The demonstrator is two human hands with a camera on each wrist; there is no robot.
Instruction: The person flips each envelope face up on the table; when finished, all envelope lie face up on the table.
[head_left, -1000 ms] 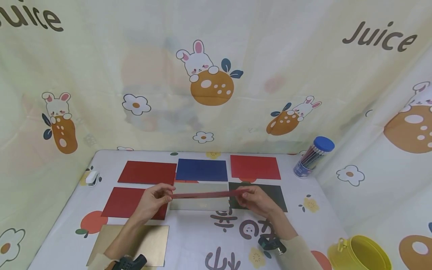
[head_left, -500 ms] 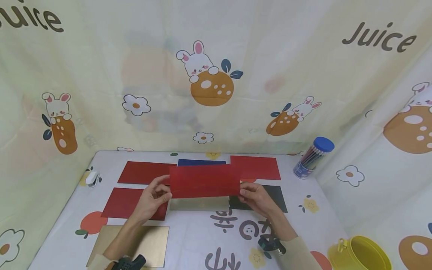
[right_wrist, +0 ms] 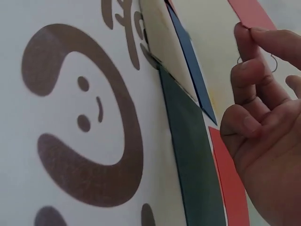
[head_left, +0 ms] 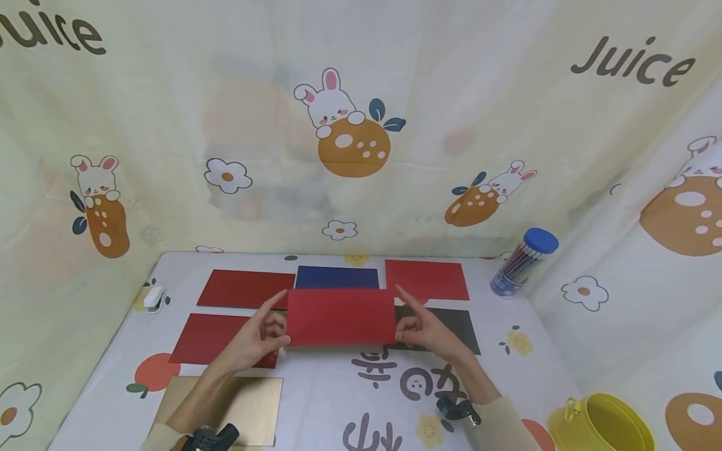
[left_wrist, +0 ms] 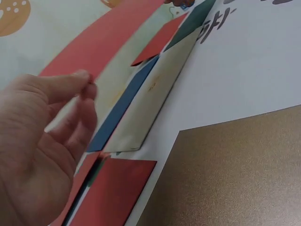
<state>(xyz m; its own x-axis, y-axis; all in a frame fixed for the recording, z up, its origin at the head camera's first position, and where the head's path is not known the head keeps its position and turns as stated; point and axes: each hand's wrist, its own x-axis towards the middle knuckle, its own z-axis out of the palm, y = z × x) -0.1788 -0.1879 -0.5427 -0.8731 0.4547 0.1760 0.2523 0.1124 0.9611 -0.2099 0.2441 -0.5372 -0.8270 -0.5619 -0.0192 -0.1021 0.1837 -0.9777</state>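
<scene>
In the head view a plain red paper rectangle (head_left: 341, 317) is held up above the table. My left hand (head_left: 256, 335) pinches its lower left corner, the index finger stretched along the left edge. At the lower right corner, my right hand (head_left: 425, 329) pinches it the same way. The left wrist view shows thumb and fingertips on the sheet's end (left_wrist: 101, 42); the right wrist view shows thumb and finger on the other end (right_wrist: 254, 14). Under it lies a cream rectangle (left_wrist: 155, 94), mostly hidden in the head view. A dark green rectangle (head_left: 451, 326) lies by the right hand.
Flat red (head_left: 245, 288), blue (head_left: 338, 277) and brighter red (head_left: 427, 280) rectangles form the back row. Another red one (head_left: 203, 338) and a gold one (head_left: 254, 407) lie left. A white stapler-like object (head_left: 154, 299), pencil jar (head_left: 521, 263) and yellow bucket (head_left: 600, 426) flank them.
The red sheet was nearly edge-on, then turned its broad face to the head camera. It now sits lower, looks lighter, and both index fingers have straightened along its sides.
</scene>
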